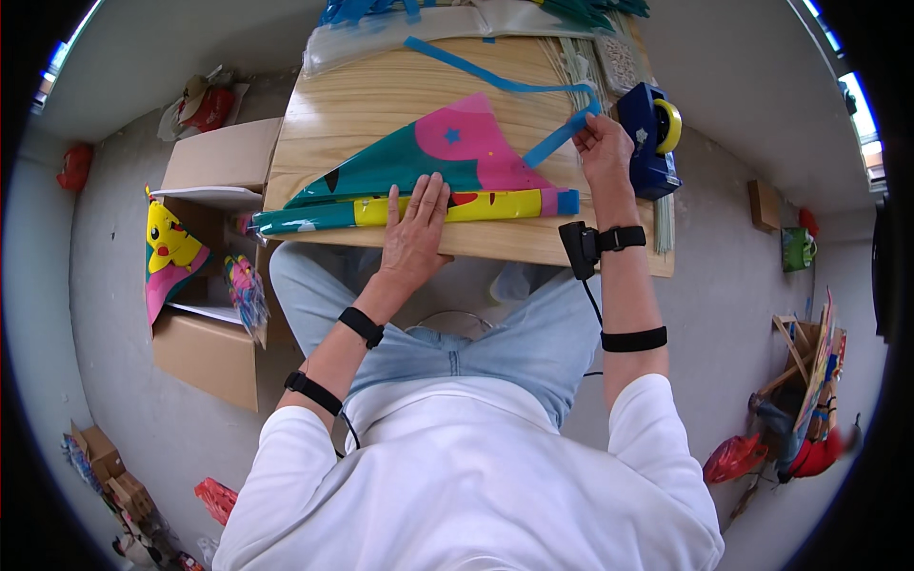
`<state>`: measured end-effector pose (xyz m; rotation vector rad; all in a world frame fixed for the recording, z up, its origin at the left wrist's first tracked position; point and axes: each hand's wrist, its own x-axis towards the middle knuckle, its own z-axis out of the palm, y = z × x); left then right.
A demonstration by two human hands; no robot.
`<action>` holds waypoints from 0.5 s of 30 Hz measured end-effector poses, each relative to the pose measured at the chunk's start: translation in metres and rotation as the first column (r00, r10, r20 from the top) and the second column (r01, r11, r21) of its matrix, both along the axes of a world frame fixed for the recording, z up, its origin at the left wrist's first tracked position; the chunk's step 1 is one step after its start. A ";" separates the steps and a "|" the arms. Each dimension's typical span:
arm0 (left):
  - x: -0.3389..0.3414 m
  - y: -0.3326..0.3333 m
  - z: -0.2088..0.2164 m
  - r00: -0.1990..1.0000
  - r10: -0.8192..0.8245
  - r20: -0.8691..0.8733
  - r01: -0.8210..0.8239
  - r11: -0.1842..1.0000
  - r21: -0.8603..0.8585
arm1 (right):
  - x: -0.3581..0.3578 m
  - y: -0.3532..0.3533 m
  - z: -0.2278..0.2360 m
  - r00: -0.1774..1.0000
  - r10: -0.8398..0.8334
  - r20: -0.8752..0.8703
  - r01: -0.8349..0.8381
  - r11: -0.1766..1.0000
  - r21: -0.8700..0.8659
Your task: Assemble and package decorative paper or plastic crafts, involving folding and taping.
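Observation:
A colourful plastic kite (452,143), printed in teal, pink and yellow, lies partly folded on the wooden table. Its near edge is rolled into a long narrow band with a yellow stretch. My left hand (416,221) presses down on that band, fingers stretched out. Beyond the kite's right end, my right hand (602,145) pinches a blue plastic ribbon (495,81) between thumb and fingers. One stretch of the ribbon trails away to the far left over the table; another slants down to the kite's pink corner. Whether it is fixed there, I cannot tell.
A dark blue tape dispenser (650,143) with a yellow roll stands at the table's right edge. Clear plastic sheets (381,48), thin rods (573,71) and more blue strips lie at the back. Left of the table, an open cardboard box (205,357) holds another kite (171,243).

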<state>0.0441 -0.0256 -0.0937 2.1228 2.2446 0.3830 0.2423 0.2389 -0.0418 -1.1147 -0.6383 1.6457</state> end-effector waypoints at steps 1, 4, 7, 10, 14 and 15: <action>0.000 0.000 0.000 1.000 -0.008 0.012 0.008 1.000 0.011 | 0.004 0.003 0.002 0.977 -0.029 0.209 0.019 0.998 0.051; -0.001 0.001 -0.001 1.000 -0.006 0.026 0.006 1.000 0.011 | 0.010 -0.003 0.002 0.612 -0.271 0.743 0.003 0.940 0.341; 0.000 0.001 -0.002 1.000 -0.007 0.018 0.006 1.000 0.021 | 0.009 -0.035 -0.005 0.198 -0.527 0.826 -0.331 0.757 0.563; 0.000 0.001 -0.003 1.000 -0.006 0.022 0.005 1.000 0.022 | -0.009 -0.087 -0.014 0.324 -0.507 0.799 -0.700 0.440 0.563; -0.001 0.001 -0.003 1.000 0.010 -0.010 -0.010 1.000 -0.027 | -0.043 -0.152 -0.032 0.214 -0.452 0.866 -0.872 0.311 0.378; -0.001 0.000 -0.003 1.000 0.007 -0.015 -0.008 1.000 -0.023 | -0.047 -0.160 -0.036 0.214 -0.479 0.851 -0.905 0.230 0.358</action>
